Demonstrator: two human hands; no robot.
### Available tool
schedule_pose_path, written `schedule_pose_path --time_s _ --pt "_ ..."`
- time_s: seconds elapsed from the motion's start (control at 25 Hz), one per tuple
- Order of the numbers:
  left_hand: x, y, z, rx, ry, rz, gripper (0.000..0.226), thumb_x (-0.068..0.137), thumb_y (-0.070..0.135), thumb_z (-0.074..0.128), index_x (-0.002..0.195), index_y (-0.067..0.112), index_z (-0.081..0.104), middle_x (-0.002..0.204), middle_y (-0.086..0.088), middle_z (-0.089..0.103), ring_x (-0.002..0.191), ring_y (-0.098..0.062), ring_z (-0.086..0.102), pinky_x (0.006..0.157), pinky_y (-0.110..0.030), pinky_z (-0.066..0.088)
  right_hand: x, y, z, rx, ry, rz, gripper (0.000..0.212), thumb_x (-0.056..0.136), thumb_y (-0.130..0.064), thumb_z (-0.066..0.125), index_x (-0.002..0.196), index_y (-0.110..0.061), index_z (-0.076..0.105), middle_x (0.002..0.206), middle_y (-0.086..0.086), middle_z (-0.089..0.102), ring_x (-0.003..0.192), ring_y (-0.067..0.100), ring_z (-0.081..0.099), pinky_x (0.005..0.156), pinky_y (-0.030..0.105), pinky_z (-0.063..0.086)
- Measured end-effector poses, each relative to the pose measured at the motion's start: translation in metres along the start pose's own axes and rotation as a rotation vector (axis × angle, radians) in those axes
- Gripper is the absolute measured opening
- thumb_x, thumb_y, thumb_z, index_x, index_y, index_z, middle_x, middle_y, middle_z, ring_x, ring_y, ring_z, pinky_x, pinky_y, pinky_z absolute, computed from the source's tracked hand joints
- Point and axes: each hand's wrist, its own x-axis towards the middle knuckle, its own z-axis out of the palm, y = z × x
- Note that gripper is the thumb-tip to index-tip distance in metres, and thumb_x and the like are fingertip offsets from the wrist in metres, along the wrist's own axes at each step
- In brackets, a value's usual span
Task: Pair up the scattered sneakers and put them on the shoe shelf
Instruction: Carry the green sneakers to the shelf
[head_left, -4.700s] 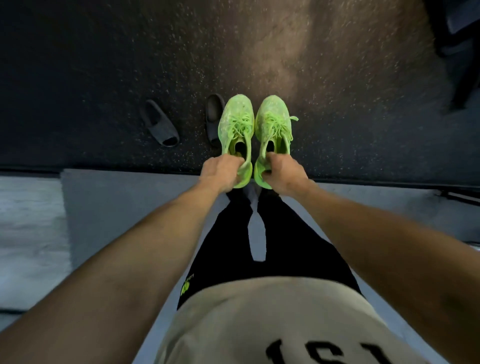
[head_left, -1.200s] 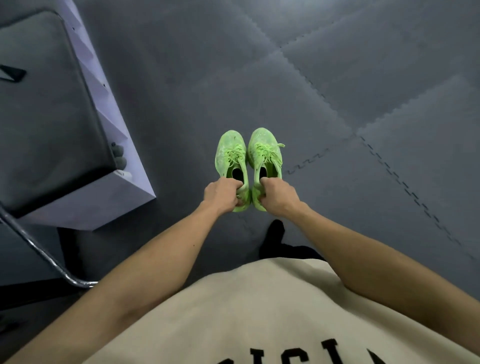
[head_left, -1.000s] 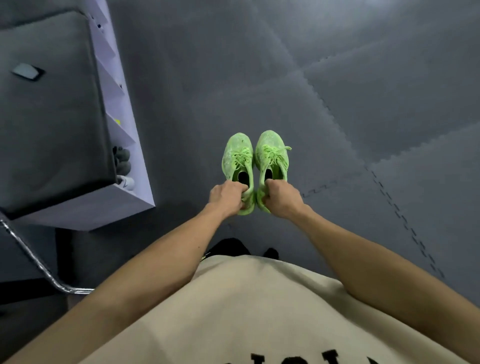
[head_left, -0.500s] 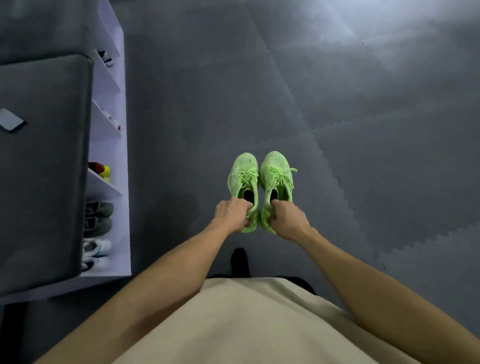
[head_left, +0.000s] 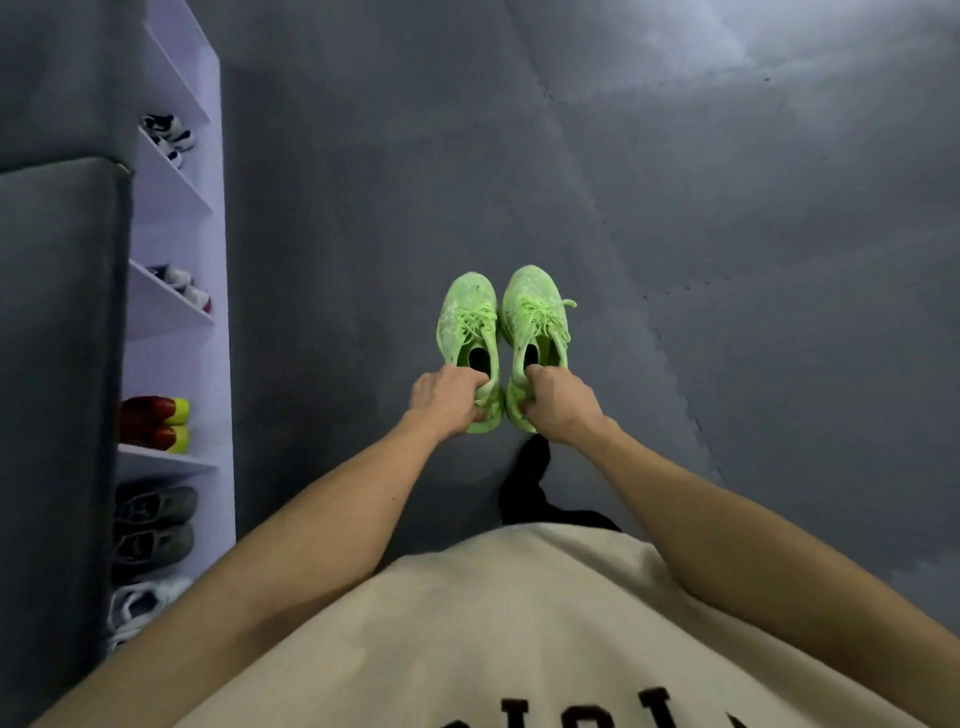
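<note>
Two neon green sneakers (head_left: 501, 332) held, one per hand. One shoe shelf (head_left: 176, 322) at left; five pairs counted on it, lowest partly hidden.

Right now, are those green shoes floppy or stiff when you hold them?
Probably soft: each heel collar bends where the left hand and right hand pinch the green sneakers. Likely light, since a fingertip pinch carries each. The loose laces may dangle.

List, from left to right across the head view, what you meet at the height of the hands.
Dark grey upholstered block → red sneakers with yellow toes on the pale lilac shoe shelf → left hand gripping a neon green sneaker → right hand gripping its neon green mate → grey foam floor mat.
</note>
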Motion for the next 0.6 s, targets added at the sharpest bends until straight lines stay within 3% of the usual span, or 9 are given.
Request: schedule_pose_path --time_s 0.2,0.36,0.6 --pt "0.113 -0.001 -0.066 -0.035 -0.001 -0.065 0.018 0.083 0.030 0.071 0.079 0.019 0.057 0.088 -0.003 0.062 0.089 -0.028 0.062 0.070 -0.031 0.037 0.122 -0.006 -0.080 -0.029 -0.056 -0.081 0.014 0.086 -0.013 0.053 0.098 -0.006 0.053 0.103 0.016 0.062 0.094 0.038 0.061 0.066 0.034 0.041" --pt "0.210 -0.018 -0.119 -0.045 0.035 -0.110 0.003 0.083 0.016 0.062 0.082 0.018 0.061 0.086 -0.003 0.063 0.086 -0.028 0.062 0.068 -0.031 0.038 0.232 -0.024 -0.133 -0.063 -0.084 -0.125 0.007 0.087 -0.013 0.051 0.087 -0.011 0.044 0.102 0.015 0.062 0.092 0.037 0.061 0.066 0.034 0.040" --pt "0.364 -0.067 -0.197 -0.067 0.045 -0.111 0.015 0.081 0.006 0.057 0.073 0.019 0.055 0.085 -0.004 0.062 0.084 -0.028 0.062 0.066 -0.033 0.039 0.395 -0.059 -0.193 -0.077 -0.046 -0.109 0.008 0.084 -0.008 0.050 0.084 -0.012 0.043 0.099 0.014 0.063 0.088 0.036 0.061 0.065 0.033 0.041"
